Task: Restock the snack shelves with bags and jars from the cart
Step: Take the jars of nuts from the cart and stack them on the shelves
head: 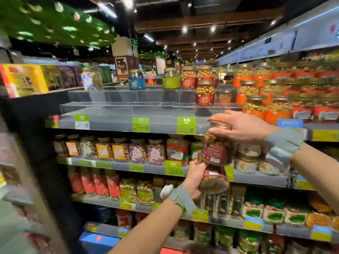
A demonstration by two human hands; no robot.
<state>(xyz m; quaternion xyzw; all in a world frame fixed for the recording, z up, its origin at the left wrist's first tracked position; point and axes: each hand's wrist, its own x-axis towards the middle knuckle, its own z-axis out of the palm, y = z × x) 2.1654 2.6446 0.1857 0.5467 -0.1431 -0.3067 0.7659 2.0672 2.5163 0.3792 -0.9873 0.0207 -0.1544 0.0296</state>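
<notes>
- Yellow boxes [23,79] stand at the far left of the top level, with purple packs beside them.
- Green price tags [140,124] hang on the front rail of the stepped top shelf [113,122]; a row of small jars [110,149] fills the shelf below.
- The left hand [194,178], a grey wrist strap [180,197] behind it, has its fingers curled round the lower jar [213,180], which is held in the air before the lower shelves.
- The upper jar [216,149], with a dark red label, sits tilted just above the lower one and looks to be touching it.
- A red-labelled jar [205,93] stands alone on a middle step of the top shelf.
- The right hand [244,126] pinches the upper jar's lid, fingers over the top, thumb beneath.
- Orange-labelled jars [275,105] crowd the steps at the right.
</notes>
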